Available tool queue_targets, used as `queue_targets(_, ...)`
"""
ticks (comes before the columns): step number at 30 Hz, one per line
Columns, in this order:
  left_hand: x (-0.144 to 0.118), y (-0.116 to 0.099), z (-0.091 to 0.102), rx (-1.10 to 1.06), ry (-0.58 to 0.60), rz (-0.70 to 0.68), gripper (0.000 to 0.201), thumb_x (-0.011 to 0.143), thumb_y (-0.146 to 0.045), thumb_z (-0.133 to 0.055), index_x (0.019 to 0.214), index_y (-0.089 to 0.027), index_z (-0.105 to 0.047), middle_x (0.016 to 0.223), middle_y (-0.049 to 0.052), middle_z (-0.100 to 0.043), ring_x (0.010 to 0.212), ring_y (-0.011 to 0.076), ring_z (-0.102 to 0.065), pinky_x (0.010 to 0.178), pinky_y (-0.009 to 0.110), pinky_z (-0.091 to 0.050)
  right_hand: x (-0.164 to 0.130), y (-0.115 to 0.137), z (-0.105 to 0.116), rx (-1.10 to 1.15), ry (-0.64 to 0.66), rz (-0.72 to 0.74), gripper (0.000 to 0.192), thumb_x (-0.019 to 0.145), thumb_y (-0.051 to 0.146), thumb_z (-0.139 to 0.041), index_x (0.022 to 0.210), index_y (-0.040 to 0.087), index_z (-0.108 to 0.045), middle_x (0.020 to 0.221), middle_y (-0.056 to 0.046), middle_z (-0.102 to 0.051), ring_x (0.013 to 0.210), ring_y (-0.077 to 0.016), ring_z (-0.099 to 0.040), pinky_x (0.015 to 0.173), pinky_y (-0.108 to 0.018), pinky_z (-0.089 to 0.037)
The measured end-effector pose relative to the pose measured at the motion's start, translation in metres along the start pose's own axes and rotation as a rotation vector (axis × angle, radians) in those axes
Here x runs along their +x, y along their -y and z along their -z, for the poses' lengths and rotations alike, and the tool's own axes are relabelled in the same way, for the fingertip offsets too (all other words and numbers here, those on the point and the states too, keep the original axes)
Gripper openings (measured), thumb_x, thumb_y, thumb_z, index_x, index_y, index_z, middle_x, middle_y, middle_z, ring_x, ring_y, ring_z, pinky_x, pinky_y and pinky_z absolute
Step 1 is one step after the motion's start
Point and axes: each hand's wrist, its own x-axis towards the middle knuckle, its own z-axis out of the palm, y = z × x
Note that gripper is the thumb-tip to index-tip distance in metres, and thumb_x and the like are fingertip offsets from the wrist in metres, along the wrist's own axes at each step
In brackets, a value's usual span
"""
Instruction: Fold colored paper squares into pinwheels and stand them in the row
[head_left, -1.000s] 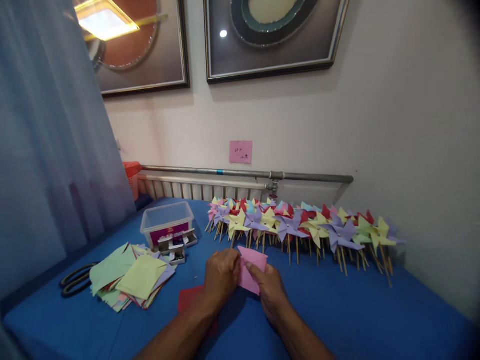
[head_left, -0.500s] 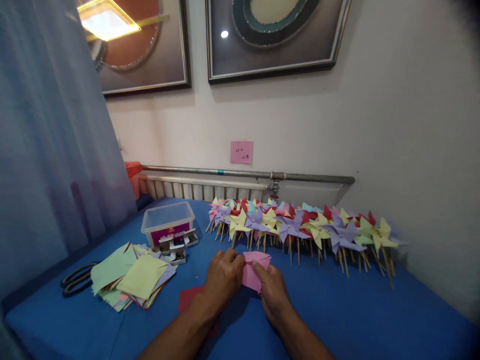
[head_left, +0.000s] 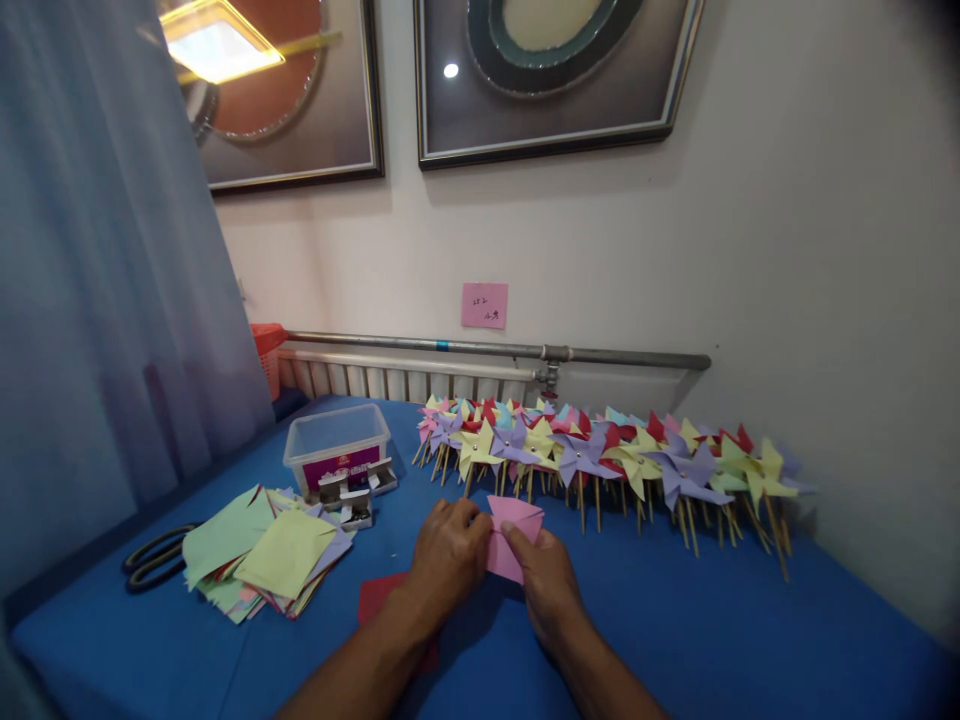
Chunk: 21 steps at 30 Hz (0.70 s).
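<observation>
A pink paper sheet [head_left: 507, 558] with slits cut in from its corners is held up over the blue cloth between both hands. My left hand [head_left: 454, 545] pinches its left edge, with the fingertips partly hidden behind the knuckles. On the other side my right hand [head_left: 546, 570] grips it, the thumb lying on its face and the fingers behind. Beneath my left forearm lies red paper [head_left: 377, 597], mostly covered by the arm. Beyond the hands stand many finished paper pinwheels [head_left: 585, 455] on wooden sticks, in yellow, purple, red and other colours.
To the left lies a pile of coloured paper sheets [head_left: 289, 553] beside black-handled scissors [head_left: 154, 560]. Behind it are a clear plastic tub [head_left: 337, 430] and small open boxes [head_left: 356, 510] of tiny parts. A metal pipe [head_left: 487, 348] runs along the wall; a curtain [head_left: 127, 250] hangs left.
The slit at the pink paper's upper right shows wider, and its top edge sits slightly higher. Both hands keep their hold in nearly the same place.
</observation>
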Motion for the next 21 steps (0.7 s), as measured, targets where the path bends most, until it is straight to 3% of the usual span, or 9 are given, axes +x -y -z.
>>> queue_targets(3,0.003,-0.003,0.008,-0.243,0.036,0.161,0.019,0.093,-0.020,-0.053,0.094,-0.019,-0.071,0.092,0.008,-0.070,0.081,0.0202,-0.063,0.077,0.034,-0.046,-0.001,0.004,0.002,-0.045,0.012,-0.027,0.038,0.069,0.054,-0.078,0.081,0.018,-0.073,0.065,-0.005,-0.074,0.058,-0.0234,-0.068,0.055,-0.032,-0.053)
queue_targets(5,0.007,-0.002,0.009,-0.483,0.063,0.398,0.018,0.091,-0.026,-0.055,0.096,-0.018,-0.071,0.091,0.007,-0.070,0.082,0.0194,-0.063,0.077,0.032,-0.046,-0.002,0.009,0.002,-0.088,0.007,-0.008,0.038,0.070,0.054,-0.077,0.082,0.018,-0.073,0.067,-0.005,-0.074,0.058,-0.0233,-0.068,0.057,-0.033,-0.053)
queue_targets(8,0.011,0.004,0.004,-0.878,0.131,0.786,0.020,0.084,-0.034,-0.061,0.083,-0.016,-0.070,0.074,0.003,-0.066,0.066,0.0153,-0.057,0.065,0.027,-0.042,-0.005,0.015,0.002,-0.143,0.020,0.037,0.040,0.071,0.055,-0.076,0.085,0.017,-0.074,0.069,-0.005,-0.075,0.061,-0.0230,-0.067,0.058,-0.032,-0.053)
queue_targets(10,0.012,0.008,-0.002,-1.082,0.176,0.927,0.023,0.075,-0.038,-0.069,0.074,-0.015,-0.066,0.061,-0.001,-0.059,0.056,0.0124,-0.050,0.057,0.026,-0.037,-0.007,0.017,0.000,-0.180,0.040,0.062,0.043,0.071,0.057,-0.076,0.086,0.016,-0.074,0.070,-0.006,-0.075,0.062,-0.0230,-0.066,0.057,-0.031,-0.052)
queue_targets(14,0.011,0.012,-0.009,-1.240,0.236,0.976,0.033,0.060,-0.042,-0.081,0.064,-0.016,-0.060,0.054,-0.004,-0.053,0.050,0.0092,-0.042,0.053,0.024,-0.030,-0.010,0.018,-0.002,-0.236,0.040,0.079,0.046,0.070,0.060,-0.076,0.082,0.016,-0.074,0.067,-0.005,-0.073,0.061,-0.0223,-0.064,0.053,-0.030,-0.049)
queue_targets(21,0.011,0.012,-0.009,-1.216,0.200,0.997,0.035,0.057,-0.042,-0.080,0.059,-0.017,-0.055,0.050,-0.004,-0.050,0.048,0.0083,-0.040,0.050,0.024,-0.027,-0.014,0.024,-0.004,-0.266,0.026,0.064,0.043,0.071,0.058,-0.075,0.078,0.016,-0.074,0.063,-0.003,-0.070,0.057,-0.0198,-0.060,0.052,-0.028,-0.045)
